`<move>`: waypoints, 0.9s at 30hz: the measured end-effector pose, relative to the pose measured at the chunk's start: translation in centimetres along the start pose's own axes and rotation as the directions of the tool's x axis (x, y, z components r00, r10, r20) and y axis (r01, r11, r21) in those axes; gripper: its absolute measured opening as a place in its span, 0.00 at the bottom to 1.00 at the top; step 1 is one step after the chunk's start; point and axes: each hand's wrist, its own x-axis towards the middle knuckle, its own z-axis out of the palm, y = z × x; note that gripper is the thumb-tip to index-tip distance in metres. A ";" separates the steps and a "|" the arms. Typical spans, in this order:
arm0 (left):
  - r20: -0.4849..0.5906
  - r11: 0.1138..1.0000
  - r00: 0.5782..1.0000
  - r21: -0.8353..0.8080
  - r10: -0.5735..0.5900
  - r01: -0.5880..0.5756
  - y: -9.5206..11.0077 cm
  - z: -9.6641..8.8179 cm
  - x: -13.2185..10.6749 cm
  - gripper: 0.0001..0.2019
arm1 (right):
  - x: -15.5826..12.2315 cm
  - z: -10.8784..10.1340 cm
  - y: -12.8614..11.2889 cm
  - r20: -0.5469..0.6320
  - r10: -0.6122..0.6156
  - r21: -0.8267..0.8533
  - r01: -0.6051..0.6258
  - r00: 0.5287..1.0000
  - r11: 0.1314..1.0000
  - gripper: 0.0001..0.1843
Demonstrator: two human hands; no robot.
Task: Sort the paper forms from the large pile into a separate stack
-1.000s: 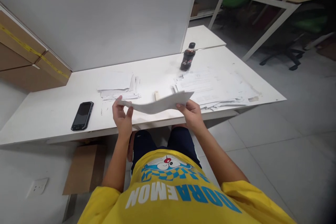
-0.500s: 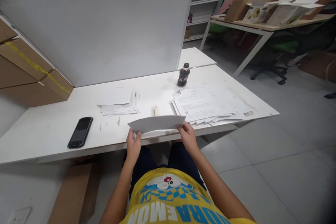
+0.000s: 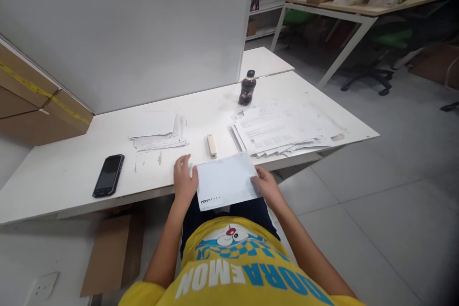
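Observation:
A white sheet of paper [image 3: 227, 179] with dark lettering at its lower left corner hangs over the desk's front edge. My right hand [image 3: 268, 185] grips its right edge between thumb and fingers. My left hand [image 3: 184, 177] is beside the left edge, fingers apart and thumb close to the paper; whether the thumb touches it is hard to tell. Just beyond the sheet, a cream stapler [image 3: 211, 146] lies on the white desk [image 3: 201, 105]. To the right is a spread stack of printed papers [image 3: 272, 129], and to the left a smaller pile of papers [image 3: 159, 141].
A black phone [image 3: 108, 175] lies at the desk's left. A dark drink bottle [image 3: 247, 88] stands upright behind the right stack. A whiteboard panel [image 3: 143, 33] rises along the back. Cardboard boxes [image 3: 60, 124] sit at the left, and another box [image 3: 111, 248] is under the desk.
The sheet has tipped from nearly edge-on to face up and come closer to my body. My left hand's fingers have spread away from its edge. The view has tilted down.

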 end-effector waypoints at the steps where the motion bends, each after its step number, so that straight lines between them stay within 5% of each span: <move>1: 0.066 0.994 0.992 0.023 0.103 -0.105 0.5 0.5 1.1 0.20 | 0.1 0.1 -0.2 -0.011 0.010 0.024 -0.009 1.000 1.000 0.18; 4: 0.273 0.949 0.915 0.024 0.297 -0.315 2.0 2.2 4.0 0.23 | 0.3 0.4 -1.2 -0.029 0.023 0.095 -0.020 0.999 0.995 0.22; 8: 0.403 0.939 0.875 0.090 0.269 -0.331 2.8 3.8 5.3 0.26 | 0.4 1.0 -1.9 0.009 0.014 0.124 -0.015 1.000 0.992 0.23; 15: 0.404 0.933 0.884 0.161 0.234 -0.321 1.9 4.4 3.3 0.27 | 1.2 2.3 -0.7 0.058 0.015 0.148 -0.024 0.998 0.989 0.22; 19: 0.409 0.926 0.892 0.227 0.190 -0.302 2.5 4.3 2.7 0.26 | 1.4 1.9 -0.4 -0.018 -0.028 -0.012 0.028 0.999 1.000 0.23; 22: 0.449 0.949 0.881 0.187 0.148 -0.254 2.9 3.5 3.3 0.27 | 1.3 1.3 -0.3 -0.067 -0.095 -0.124 0.086 0.993 0.989 0.25; 27: 0.496 0.959 0.841 0.051 0.218 -0.278 2.7 3.0 4.6 0.24 | 1.7 1.9 0.2 -0.036 -0.132 -0.022 0.132 0.991 0.991 0.27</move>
